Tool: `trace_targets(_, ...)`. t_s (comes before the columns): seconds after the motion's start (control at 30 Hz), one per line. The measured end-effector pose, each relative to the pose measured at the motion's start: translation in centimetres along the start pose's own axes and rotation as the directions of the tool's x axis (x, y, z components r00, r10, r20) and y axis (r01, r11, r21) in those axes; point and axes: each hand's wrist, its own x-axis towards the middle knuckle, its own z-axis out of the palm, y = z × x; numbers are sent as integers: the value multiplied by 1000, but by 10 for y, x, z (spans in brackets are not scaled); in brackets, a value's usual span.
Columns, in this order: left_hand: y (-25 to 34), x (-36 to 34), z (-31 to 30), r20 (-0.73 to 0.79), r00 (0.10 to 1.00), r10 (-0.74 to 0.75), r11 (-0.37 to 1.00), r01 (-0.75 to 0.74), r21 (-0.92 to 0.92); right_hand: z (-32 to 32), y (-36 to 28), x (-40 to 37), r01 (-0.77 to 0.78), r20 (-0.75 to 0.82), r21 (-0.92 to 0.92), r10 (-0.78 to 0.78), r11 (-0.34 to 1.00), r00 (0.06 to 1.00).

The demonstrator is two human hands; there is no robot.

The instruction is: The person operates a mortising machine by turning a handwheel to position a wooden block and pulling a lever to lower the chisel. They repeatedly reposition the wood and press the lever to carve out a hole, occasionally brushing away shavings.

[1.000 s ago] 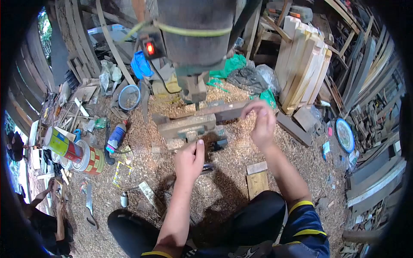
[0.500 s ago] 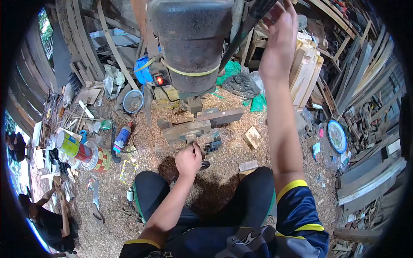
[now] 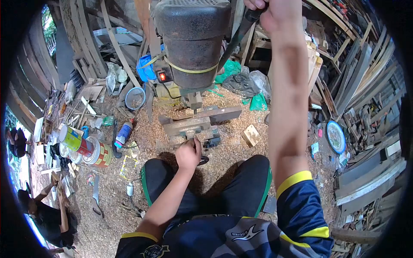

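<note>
In front of me stands a drill-press-like machine with a dark, worn motor housing. My right hand is closed around the end of its long black lever, at the top of the view. Below the housing, the drilling head is above a wooden workpiece in the clamp area. My left hand is closed just in front of the clamp, at a black handwheel whose rim shows beside it. The hand covers the rest of the wheel.
A wood block with holes lies on the shavings to the right. On the left are a spray bottle, stacked paint buckets and a handsaw. Another person works at far left. Timber piles line the right.
My right hand has gone from loosely open fingers to a grip on the lever's end, and the forearm has come up and nearer. The left hand stays at the handwheel.
</note>
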Motion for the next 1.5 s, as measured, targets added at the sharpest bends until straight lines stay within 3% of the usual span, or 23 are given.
trace_targets(0.07, 2, -2, -4, 22, 1000, -15, 999, 15, -37, 10, 3, -8, 130, -88, -15, -130, 991, 988)
trace_targets(0.13, -1, -4, 0, 12, 1000, -1, 999, 1, -46, 4, 2, -29, 228, -14, -132, -232, 965, 973)
trace_targets(0.2, -3, -1, 0, -7, 1000, 11, 997, -11, -71, 5, 9, -82, 247, -51, -48, -249, 968, 967)
trace_targets(0.23, -4, 0, 0, -9, 1000, 4, 997, -5, -71, -3, 16, -108, 265, -11, 55, -265, 963, 964)
trace_targets(0.27, -3, 0, 0, -32, 999, 21, 995, -24, -95, -15, 30, -129, 376, 85, 40, -378, 926, 922)
trace_targets(0.3, -3, 0, 1, -53, 998, 38, 992, -44, -121, -5, 32, -156, 397, -14, 28, -397, 917, 918)
trace_targets(0.37, -1, 1, -1, -44, 998, 46, 990, -52, -134, -12, 26, -167, 450, 209, -95, -424, 888, 881)
trace_targets(0.57, -7, 0, 0, -18, 999, 49, 988, -51, -145, -3, 39, -180, 423, 73, -65, -418, 904, 905)
trace_targets(0.63, -10, 7, 1, -11, 997, 77, 990, -78, -119, 2, 56, -210, 601, -23, -130, -609, 788, 793)
trace_targets(0.73, -6, 5, 3, -61, 991, 119, 974, -128, -186, 4, 57, -228, 530, -54, -188, -547, 827, 835)
trace_targets(0.93, -5, 6, 0, -76, 986, 147, 972, -158, -172, 2, 58, -228, 528, -56, -173, -543, 832, 838)
trace_targets(1.1, -5, 4, 1, -14, 996, 89, 989, -90, -116, -4, 65, -241, 542, 32, -182, -546, 820, 837)
trace_targets(1.17, -6, 4, 1, 24, 998, 59, 995, -57, -80, 3, 75, -248, 596, -74, -176, -614, 784, 786)
trace_targets(1.5, -6, 1, 4, -7, 996, 94, 986, -94, -136, -16, 112, -303, 691, 2, -74, -693, 719, 721)
